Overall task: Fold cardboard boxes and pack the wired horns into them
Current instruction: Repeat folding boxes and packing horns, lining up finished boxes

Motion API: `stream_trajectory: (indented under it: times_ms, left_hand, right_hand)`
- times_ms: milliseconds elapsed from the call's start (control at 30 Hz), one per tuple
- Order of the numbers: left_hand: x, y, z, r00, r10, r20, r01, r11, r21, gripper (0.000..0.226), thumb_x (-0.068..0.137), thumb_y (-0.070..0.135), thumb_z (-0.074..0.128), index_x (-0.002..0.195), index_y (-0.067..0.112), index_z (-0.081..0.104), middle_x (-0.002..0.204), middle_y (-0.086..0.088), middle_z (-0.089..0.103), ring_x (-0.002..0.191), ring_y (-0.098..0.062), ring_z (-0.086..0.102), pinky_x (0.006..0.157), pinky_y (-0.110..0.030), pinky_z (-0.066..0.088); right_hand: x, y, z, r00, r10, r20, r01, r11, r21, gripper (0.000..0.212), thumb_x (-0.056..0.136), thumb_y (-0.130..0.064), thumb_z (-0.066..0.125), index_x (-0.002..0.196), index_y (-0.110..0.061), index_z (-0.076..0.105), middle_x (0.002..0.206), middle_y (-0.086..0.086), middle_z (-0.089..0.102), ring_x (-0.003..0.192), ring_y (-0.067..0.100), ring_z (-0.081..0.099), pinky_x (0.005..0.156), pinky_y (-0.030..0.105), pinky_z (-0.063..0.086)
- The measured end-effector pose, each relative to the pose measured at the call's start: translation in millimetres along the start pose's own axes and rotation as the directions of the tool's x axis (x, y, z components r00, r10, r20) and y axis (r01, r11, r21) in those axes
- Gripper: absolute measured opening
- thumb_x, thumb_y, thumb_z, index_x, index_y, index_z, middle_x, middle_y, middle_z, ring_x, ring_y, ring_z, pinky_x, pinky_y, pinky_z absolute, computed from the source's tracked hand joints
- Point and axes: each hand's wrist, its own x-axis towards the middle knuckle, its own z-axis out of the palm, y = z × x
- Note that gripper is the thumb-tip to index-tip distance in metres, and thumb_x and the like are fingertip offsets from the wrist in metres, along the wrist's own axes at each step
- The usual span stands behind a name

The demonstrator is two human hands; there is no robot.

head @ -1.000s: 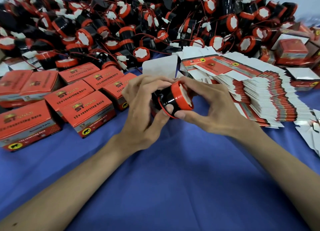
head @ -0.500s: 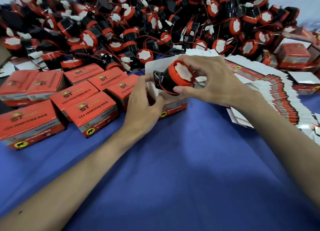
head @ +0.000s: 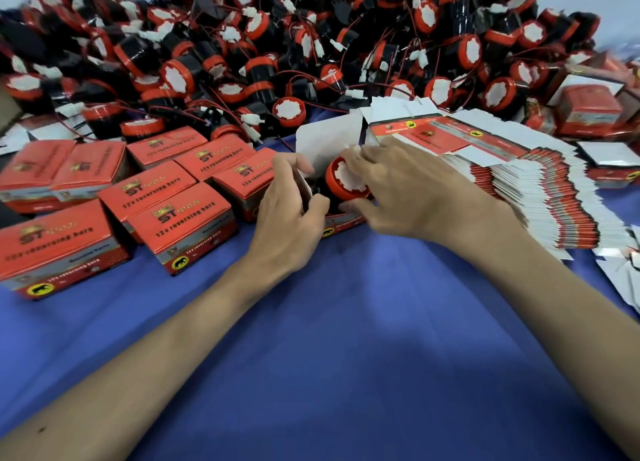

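Now right hand (head: 415,197) half-curled around horn (head: 341,185)

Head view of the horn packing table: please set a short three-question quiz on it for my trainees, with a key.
1. True or false: the right hand holds a horn at the mouth of the open box.
2. The left hand grips: A) the open box's left side; B) a loose red wire; C) a closed box.
3. Fill in: the stack of flat cartons lies on the person's ____ side of the open box.
Key: 1 true; 2 A; 3 right.
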Motion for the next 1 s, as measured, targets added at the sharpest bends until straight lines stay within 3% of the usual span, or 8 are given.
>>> stream_trajectory:
  times_ms: [167,267,467,600,700,800,900,1000]
  left_hand:
    - [0,2,0,0.998,0.019,0.052,-0.021,0.999,0.035,0.041,0.075,0.019,0.043,0.116,0.015,0.042,0.088,-0.006,0.057,0.080,-0.020,0.051,0.073,-0.031,0.039]
    - [1,3,0,0.996,0.049,0.075,-0.053,0.998,0.047,0.036,0.076,0.018,0.042,0.112,0.020,0.043,0.092,-0.012,0.058,0.084,-0.025,0.053,0.076,-0.035,0.042]
    - [0,0,1,0.992,0.048,0.118,-0.057,0.996,0.072,0.025,0.080,0.024,0.047,0.104,0.026,0.038,0.082,-0.002,0.053,0.077,-0.019,0.048,0.070,-0.027,0.038]
    - [0,-1,1,0.994,0.063,0.090,-0.072,0.993,0.095,0.022,0.089,0.031,0.055,0.103,0.022,0.041,0.075,0.007,0.047,0.074,-0.015,0.048,0.068,-0.026,0.039]
    - [2,-4,3,0.996,0.058,0.070,-0.066,0.991,0.117,0.021,0.088,0.017,0.055,0.103,0.021,0.041,0.071,0.004,0.048,0.066,-0.007,0.047,0.063,-0.024,0.036]
    - [2,-5,3,0.997,0.049,0.053,-0.056,0.988,0.141,0.021,0.082,0.021,0.049,0.100,0.027,0.039,0.067,0.005,0.045,0.062,-0.004,0.044,0.058,-0.023,0.033]
    - [2,-5,4,0.999,0.038,0.020,-0.041,0.987,0.155,0.022,0.079,0.024,0.046,0.098,0.031,0.037,0.073,0.002,0.049,0.068,-0.006,0.046,0.062,-0.029,0.036]
    - [2,-6,3,0.998,0.020,-0.059,-0.011,0.988,0.151,0.025,0.077,0.022,0.044,0.100,0.031,0.038,0.080,0.008,0.051,0.075,-0.010,0.048,0.068,-0.035,0.041]
  right_hand:
    - [-4,-13,-5,0.990,0.143,-0.011,-0.142,0.987,0.072,0.040,0.086,-0.028,0.055,0.118,-0.004,0.050,0.123,0.017,0.038,0.084,0.026,0.044,0.072,0.030,0.036]
    - [-1,-14,-3,0.991,0.136,-0.016,-0.135,0.989,0.055,0.043,0.086,-0.028,0.056,0.122,-0.006,0.049,0.124,0.014,0.034,0.080,0.023,0.036,0.063,0.030,0.032]
    - [-1,2,5,0.997,-0.080,-0.009,0.081,0.991,0.105,0.039,0.101,-0.029,0.037,0.136,-0.013,0.044,0.117,0.011,0.051,0.103,0.025,0.048,0.077,0.027,0.028]
    - [-6,6,14,1.000,-0.007,-0.019,0.011,0.971,0.239,0.042,0.100,-0.025,0.040,0.138,-0.009,0.041,0.107,0.010,0.055,0.098,0.028,0.051,0.084,0.037,0.041]
    - [-12,2,26,0.996,0.068,-0.060,-0.061,0.992,0.114,0.041,0.100,-0.032,0.033,0.132,-0.011,0.050,0.120,0.006,0.053,0.109,0.026,0.044,0.092,0.036,0.030]
    - [-15,-7,30,0.982,0.153,-0.113,-0.152,0.988,0.024,0.055,0.096,-0.043,0.017,0.117,-0.019,0.062,0.127,0.001,0.046,0.114,0.019,0.025,0.093,0.041,0.021]
    - [-17,-5,33,0.975,0.167,-0.148,-0.152,0.982,0.110,0.043,0.097,-0.043,0.033,0.113,-0.022,0.067,0.123,0.001,0.047,0.112,0.018,0.022,0.092,0.043,0.018]
    - [-20,-4,39,0.932,0.210,-0.297,-0.134,0.957,0.257,0.031,0.093,-0.037,0.049,0.095,-0.021,0.075,0.118,0.007,0.052,0.110,0.020,0.027,0.091,0.044,0.022]
